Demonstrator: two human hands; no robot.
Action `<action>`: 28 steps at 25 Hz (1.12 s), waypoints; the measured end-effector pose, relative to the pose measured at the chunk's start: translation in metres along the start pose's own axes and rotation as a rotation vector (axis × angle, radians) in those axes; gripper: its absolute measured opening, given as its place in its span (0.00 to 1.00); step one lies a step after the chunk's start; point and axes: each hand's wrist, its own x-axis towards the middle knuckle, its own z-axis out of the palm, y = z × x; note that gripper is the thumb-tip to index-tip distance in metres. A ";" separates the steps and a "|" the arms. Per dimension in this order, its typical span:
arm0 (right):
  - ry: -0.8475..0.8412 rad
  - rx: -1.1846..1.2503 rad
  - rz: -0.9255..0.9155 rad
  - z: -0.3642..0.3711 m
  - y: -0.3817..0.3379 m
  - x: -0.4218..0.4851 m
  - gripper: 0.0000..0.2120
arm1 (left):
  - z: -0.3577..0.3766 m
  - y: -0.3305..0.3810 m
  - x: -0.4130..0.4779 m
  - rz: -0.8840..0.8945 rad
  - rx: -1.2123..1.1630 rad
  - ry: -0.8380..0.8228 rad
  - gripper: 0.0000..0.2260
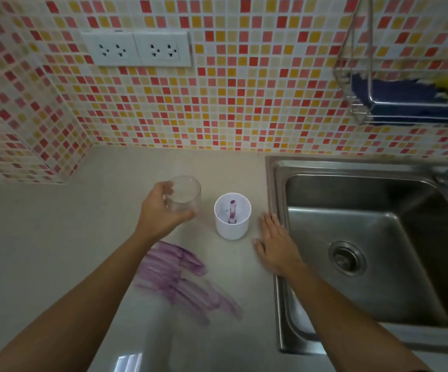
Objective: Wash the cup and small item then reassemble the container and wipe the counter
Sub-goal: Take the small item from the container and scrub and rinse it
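Observation:
A white cup [232, 224] stands on the beige counter [56, 251], with a small purple-stained stick-like item [232, 212] leaning inside it. My left hand [161, 210] grips a clear plastic container [183, 194] just left of the cup. My right hand [276, 241] rests flat on the counter, fingers straight, between the cup and the sink's left rim. A purple smear [179, 280] covers the counter in front of the cup, between my forearms.
A steel sink [365, 237] with a drain fills the right side. A wire rack [394, 103] on the tiled wall holds a blue cloth and something yellow. Two wall sockets [136, 49] sit above the counter. A tiled corner closes the left.

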 end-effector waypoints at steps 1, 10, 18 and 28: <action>-0.002 -0.013 0.008 0.002 0.000 0.001 0.39 | 0.005 -0.010 -0.001 -0.012 -0.008 -0.016 0.37; 0.002 0.008 0.008 0.002 0.000 0.001 0.40 | 0.035 -0.037 -0.005 -0.090 -0.123 -0.072 0.42; 0.099 0.377 -0.021 -0.034 -0.001 0.000 0.41 | 0.002 0.016 -0.007 0.331 0.102 -0.021 0.27; 0.110 0.623 -0.157 -0.057 -0.040 0.020 0.38 | 0.052 0.082 0.024 0.739 0.777 -0.601 0.10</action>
